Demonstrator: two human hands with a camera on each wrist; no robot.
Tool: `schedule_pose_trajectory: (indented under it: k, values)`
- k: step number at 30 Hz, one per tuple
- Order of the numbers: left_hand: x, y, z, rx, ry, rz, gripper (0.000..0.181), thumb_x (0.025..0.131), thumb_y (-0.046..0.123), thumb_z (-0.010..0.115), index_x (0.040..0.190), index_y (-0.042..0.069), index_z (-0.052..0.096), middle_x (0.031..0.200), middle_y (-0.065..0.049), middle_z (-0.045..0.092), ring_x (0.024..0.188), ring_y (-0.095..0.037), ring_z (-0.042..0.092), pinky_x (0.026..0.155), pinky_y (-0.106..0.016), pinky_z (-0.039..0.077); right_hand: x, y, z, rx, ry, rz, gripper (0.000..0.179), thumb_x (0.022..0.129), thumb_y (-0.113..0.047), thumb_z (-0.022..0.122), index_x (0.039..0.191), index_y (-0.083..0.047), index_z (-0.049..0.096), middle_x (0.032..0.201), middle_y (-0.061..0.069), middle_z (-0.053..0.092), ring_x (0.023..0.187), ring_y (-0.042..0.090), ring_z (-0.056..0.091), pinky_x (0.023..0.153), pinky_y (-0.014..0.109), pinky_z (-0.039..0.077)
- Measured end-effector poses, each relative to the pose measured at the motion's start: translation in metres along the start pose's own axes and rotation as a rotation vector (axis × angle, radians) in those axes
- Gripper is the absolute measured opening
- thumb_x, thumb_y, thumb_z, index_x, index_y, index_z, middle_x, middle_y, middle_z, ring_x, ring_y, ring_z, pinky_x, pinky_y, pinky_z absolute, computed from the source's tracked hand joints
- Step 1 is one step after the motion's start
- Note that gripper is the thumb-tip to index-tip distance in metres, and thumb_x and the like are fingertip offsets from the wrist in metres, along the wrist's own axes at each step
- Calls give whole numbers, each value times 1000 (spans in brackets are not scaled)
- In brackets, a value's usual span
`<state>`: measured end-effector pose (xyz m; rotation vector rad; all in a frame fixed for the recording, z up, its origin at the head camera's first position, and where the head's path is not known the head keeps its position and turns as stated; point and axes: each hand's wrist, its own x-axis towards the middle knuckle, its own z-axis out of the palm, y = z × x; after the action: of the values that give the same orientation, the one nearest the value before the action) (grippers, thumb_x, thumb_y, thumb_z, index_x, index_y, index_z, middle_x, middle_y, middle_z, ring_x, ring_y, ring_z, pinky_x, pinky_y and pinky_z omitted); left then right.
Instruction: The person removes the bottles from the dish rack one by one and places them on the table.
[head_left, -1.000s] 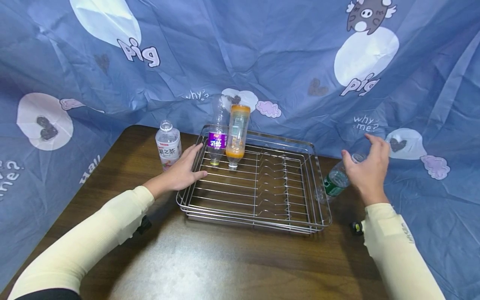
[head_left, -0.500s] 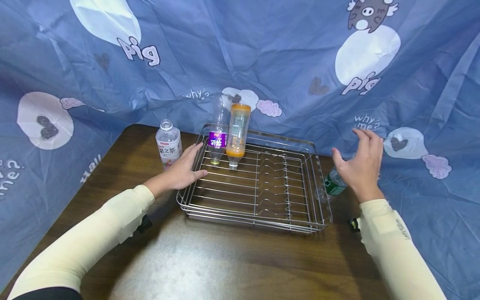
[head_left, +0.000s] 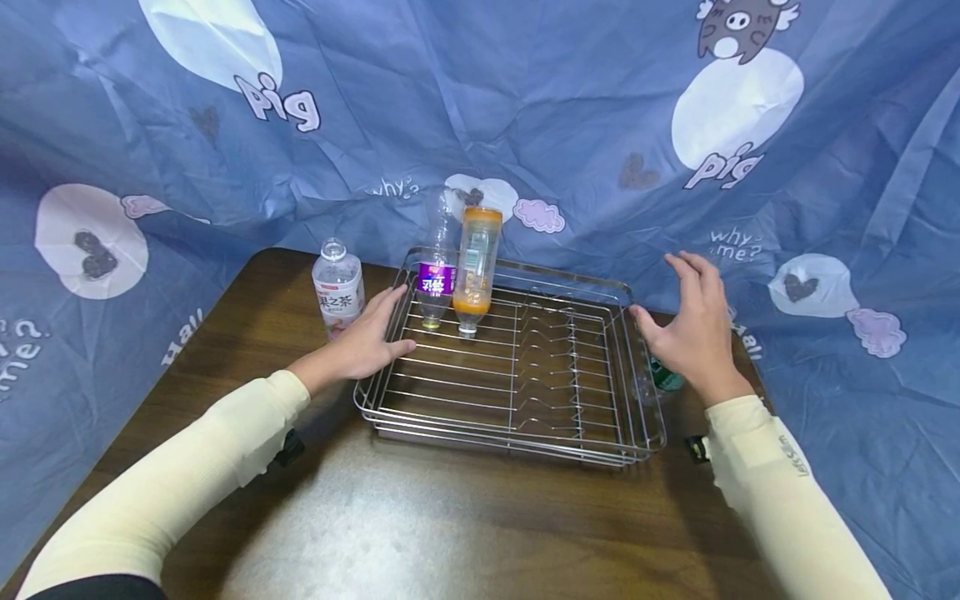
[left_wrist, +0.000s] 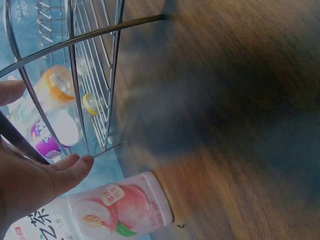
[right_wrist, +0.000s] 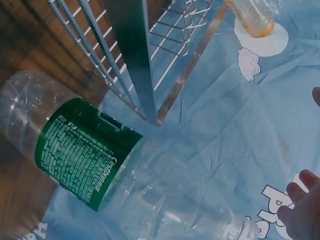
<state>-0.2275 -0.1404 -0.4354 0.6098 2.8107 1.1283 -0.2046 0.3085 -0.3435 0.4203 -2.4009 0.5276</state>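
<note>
A wire dish rack (head_left: pixel 510 442) stands on the table. My left hand (head_left: pixel 360 337) grips its left rim, the thumb on the inner side and the fingers outside. In the rack's back left, a clear bottle with a purple label (head_left: pixel 435 280) and an orange-and-clear bottle (head_left: pixel 476 265) stand neck down, slightly tilted. My right hand (head_left: pixel 696 337) hovers at the right rim with spread fingers, holding nothing. Below and behind it, partly hidden in the head view, is a clear bottle with a green label (right_wrist: pixel 85 150), upright beside the rack.
A clear bottle with a white peach label (head_left: pixel 337 293) stands on the table just left of the rack, close to my left hand. A blue patterned cloth (head_left: pixel 570 125) hangs behind. The brown table (head_left: pixel 480 525) extends in front of the rack.
My right hand has moved left, from above the green-labelled bottle's neck to near the rack's right rim, now covering more of that bottle. My left hand and the rack have stayed put.
</note>
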Motion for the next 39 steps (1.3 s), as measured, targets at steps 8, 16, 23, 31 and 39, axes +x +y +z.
schedule_pose_trajectory:
  k: [8,16,23,31,39]
  values:
    - [-1,-1,-1,6,-11,-17,94,92,26,71,161,3,12,162,-31,10,148,-47,18,119,-61,18,1,-8,7,2,-75,-14,80,78,-17,85,145,2,45,149,26,37,133,47,40,102,64,39]
    - [-2,-3,0,0,-1,-6,93,92,25,72,160,1,13,162,-32,11,148,-47,17,120,-61,17,0,-12,9,-1,-111,4,86,77,-18,87,148,2,43,150,26,37,133,47,41,103,65,38]
    - [-3,-3,0,-9,11,9,92,91,21,72,160,0,14,161,-32,12,149,-47,16,120,-60,16,1,-15,11,-11,-150,-5,85,77,-21,86,147,2,44,149,26,39,133,48,41,105,64,37]
    - [-2,-1,1,-10,8,14,93,91,24,71,160,1,13,161,-32,11,148,-47,17,120,-60,17,3,-21,16,8,-231,-52,86,78,-25,86,148,0,43,151,23,38,137,44,38,109,62,34]
    - [-1,0,0,-7,3,8,94,92,25,72,160,2,12,162,-32,11,148,-47,17,120,-60,17,7,-30,18,45,-313,-103,89,77,-29,86,149,-1,42,151,21,38,136,43,40,110,63,34]
